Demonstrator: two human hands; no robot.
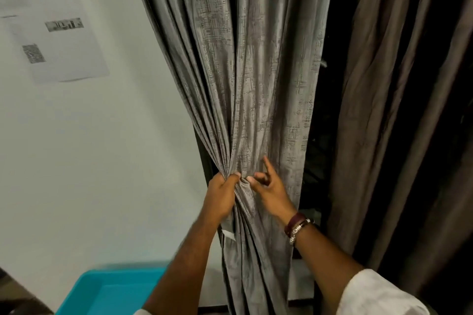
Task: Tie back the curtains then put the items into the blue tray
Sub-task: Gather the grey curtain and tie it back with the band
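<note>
Head view: left hand (222, 194) fingers clench bunched grey curtain (252, 79); right hand (268, 186) fingers released beside; keep bunch tight, wrap tie just above fingers.

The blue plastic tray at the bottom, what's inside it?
The visible part of the blue plastic tray shows only bare floor. Its right end is covered by the left forearm, so nothing there can be seen.

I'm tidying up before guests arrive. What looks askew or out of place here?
Nothing is damaged or spilled. The paper sheets on the wall hang crooked, and the curtain is only bunched in the left hand, with no tie visible.
</note>
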